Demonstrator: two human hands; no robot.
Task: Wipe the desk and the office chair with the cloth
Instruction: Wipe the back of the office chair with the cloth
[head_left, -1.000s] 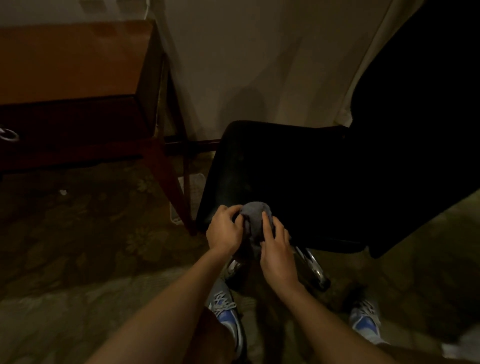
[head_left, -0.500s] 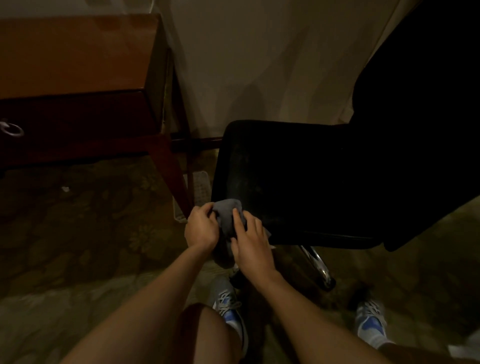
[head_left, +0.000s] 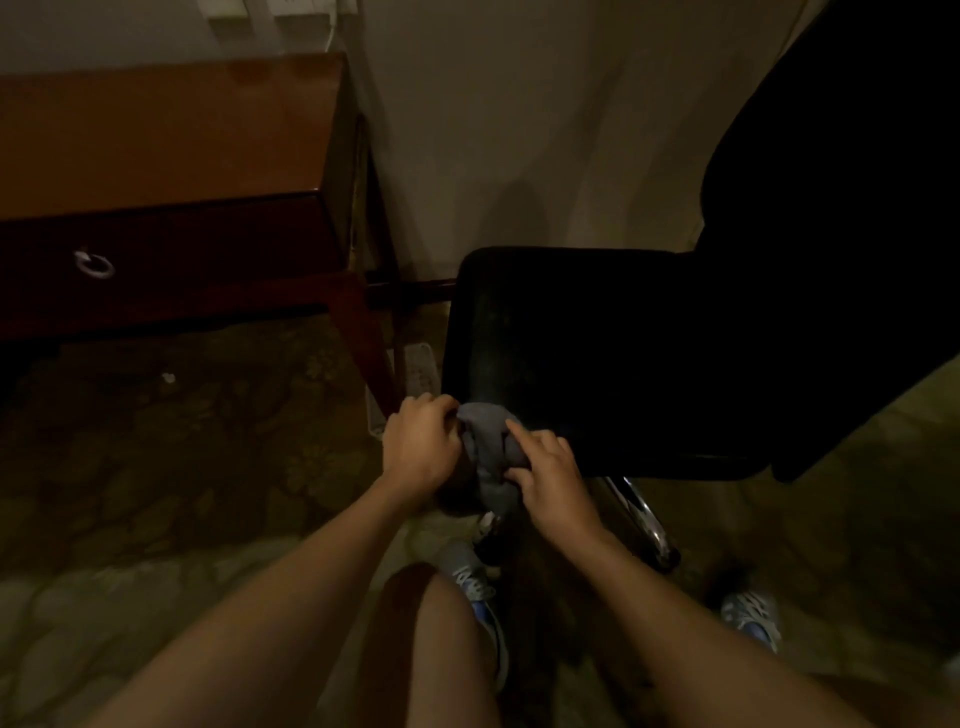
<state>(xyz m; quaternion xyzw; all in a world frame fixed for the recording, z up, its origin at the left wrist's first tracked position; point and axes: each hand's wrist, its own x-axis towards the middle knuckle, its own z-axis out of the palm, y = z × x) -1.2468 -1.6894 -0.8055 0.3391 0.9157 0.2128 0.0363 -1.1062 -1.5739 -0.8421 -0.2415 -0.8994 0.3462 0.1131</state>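
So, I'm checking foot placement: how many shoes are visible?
2: the left shoe is just below the cloth, partly hidden; the right shoe is toward the lower right.

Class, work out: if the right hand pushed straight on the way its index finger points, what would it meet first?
The grey cloth, which the right hand grips; just beyond, probably the left hand, though depth is unclear.

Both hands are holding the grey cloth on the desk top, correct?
No. The head view shows the left hand and right hand holding the cloth at the near corner of the chair seat, not on the desk, which stands to the left.
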